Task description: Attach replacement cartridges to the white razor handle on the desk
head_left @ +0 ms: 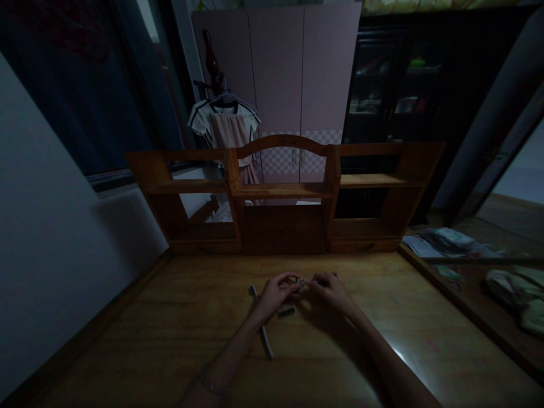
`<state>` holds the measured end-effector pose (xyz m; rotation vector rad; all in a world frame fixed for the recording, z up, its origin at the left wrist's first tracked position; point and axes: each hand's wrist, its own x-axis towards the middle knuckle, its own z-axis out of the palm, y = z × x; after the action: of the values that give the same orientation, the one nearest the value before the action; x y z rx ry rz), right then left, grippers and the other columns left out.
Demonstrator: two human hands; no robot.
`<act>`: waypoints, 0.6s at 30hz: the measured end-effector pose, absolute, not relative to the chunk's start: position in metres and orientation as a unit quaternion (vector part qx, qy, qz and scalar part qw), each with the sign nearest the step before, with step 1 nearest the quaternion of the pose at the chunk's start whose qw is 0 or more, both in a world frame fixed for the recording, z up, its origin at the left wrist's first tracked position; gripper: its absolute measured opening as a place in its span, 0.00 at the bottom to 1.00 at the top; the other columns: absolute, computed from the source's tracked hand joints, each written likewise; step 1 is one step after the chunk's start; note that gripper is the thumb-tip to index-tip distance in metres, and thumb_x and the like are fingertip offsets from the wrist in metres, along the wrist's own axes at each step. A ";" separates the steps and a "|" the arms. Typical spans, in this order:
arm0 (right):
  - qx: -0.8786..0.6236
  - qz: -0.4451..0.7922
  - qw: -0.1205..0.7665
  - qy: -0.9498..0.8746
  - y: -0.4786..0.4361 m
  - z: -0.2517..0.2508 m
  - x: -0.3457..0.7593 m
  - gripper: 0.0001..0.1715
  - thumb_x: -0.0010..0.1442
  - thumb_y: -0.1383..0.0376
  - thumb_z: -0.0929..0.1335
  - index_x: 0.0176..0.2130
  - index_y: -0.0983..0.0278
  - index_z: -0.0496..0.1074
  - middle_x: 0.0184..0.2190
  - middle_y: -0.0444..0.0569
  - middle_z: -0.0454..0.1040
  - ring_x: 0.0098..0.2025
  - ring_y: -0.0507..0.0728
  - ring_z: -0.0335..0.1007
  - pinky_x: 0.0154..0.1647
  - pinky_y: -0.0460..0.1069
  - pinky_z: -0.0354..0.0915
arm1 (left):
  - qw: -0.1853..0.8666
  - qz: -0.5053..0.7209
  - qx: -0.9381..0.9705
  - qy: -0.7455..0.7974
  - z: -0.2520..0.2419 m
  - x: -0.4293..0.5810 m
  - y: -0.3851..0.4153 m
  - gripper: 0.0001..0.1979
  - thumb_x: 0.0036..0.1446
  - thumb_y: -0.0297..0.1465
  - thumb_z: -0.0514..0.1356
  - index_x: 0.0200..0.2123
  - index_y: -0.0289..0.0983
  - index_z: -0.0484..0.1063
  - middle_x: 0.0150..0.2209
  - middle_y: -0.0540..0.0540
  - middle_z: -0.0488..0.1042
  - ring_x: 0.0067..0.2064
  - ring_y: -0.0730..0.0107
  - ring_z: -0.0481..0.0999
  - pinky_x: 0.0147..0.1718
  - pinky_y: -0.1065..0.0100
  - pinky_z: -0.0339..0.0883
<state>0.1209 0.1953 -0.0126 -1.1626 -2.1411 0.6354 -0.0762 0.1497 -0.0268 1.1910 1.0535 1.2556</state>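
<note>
Above the middle of the desk, my left hand (276,292) pinches a small shiny metal piece (300,281), its exact kind too small and dim to make out. My right hand (335,290) is closed just to the right, fingertips close to the shiny piece, around a slim dark object (319,281) mostly covered by the fingers. Below my left hand a short dark piece (287,312) lies on the wood. A long thin grey strip (266,343) with a dark upper end runs beneath my left forearm, which hides its middle.
The wooden desktop (170,328) carries a shelf unit (283,192) along its back edge. A white wall (51,238) borders the left side. To the right, beyond a raised edge, lie papers and a plastic bag (453,238) and crumpled cloth (518,294). The light is dim.
</note>
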 end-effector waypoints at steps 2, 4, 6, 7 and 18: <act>-0.445 0.278 0.321 -0.788 0.200 -0.011 0.123 0.29 0.57 0.44 0.63 0.24 0.65 0.73 0.21 0.45 0.70 0.29 0.55 0.64 0.32 0.48 0.57 | 0.541 0.531 0.487 0.434 -0.029 -0.080 0.152 0.24 0.43 0.40 0.68 0.42 0.33 0.73 0.33 0.43 0.77 0.35 0.61 0.79 0.37 0.63 0.73; -0.449 0.310 0.340 -0.766 0.204 -0.011 0.125 0.29 0.56 0.44 0.63 0.23 0.65 0.72 0.19 0.44 0.67 0.26 0.54 0.62 0.27 0.46 0.56 | 0.547 0.539 0.481 0.424 -0.032 -0.083 0.155 0.25 0.44 0.40 0.68 0.44 0.33 0.72 0.34 0.43 0.77 0.37 0.61 0.79 0.38 0.63 0.73; -0.451 0.334 0.364 -0.743 0.208 -0.012 0.126 0.29 0.56 0.44 0.64 0.23 0.65 0.71 0.20 0.43 0.67 0.25 0.53 0.62 0.26 0.46 0.55 | 0.553 0.548 0.473 0.412 -0.035 -0.086 0.156 0.26 0.46 0.40 0.67 0.46 0.33 0.70 0.35 0.41 0.78 0.38 0.60 0.79 0.40 0.62 0.73; -0.452 0.342 0.376 -0.733 0.209 -0.012 0.127 0.29 0.55 0.44 0.64 0.24 0.65 0.71 0.20 0.44 0.68 0.26 0.53 0.63 0.26 0.46 0.56 | 0.556 0.553 0.467 0.408 -0.037 -0.087 0.157 0.27 0.47 0.40 0.67 0.48 0.33 0.69 0.36 0.41 0.78 0.39 0.60 0.79 0.41 0.62 0.72; -0.503 0.229 0.455 -0.698 0.204 -0.010 0.130 0.32 0.56 0.41 0.61 0.28 0.65 0.75 0.25 0.52 0.74 0.31 0.58 0.68 0.31 0.48 0.59 | 0.530 0.575 0.444 0.437 -0.038 -0.098 0.163 0.21 0.44 0.39 0.69 0.37 0.32 0.71 0.37 0.39 0.78 0.39 0.62 0.79 0.41 0.63 0.71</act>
<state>0.1304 0.2039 -0.0097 -1.2400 -1.7231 0.5646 -0.0975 0.1628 -0.0377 1.0589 1.0440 1.3736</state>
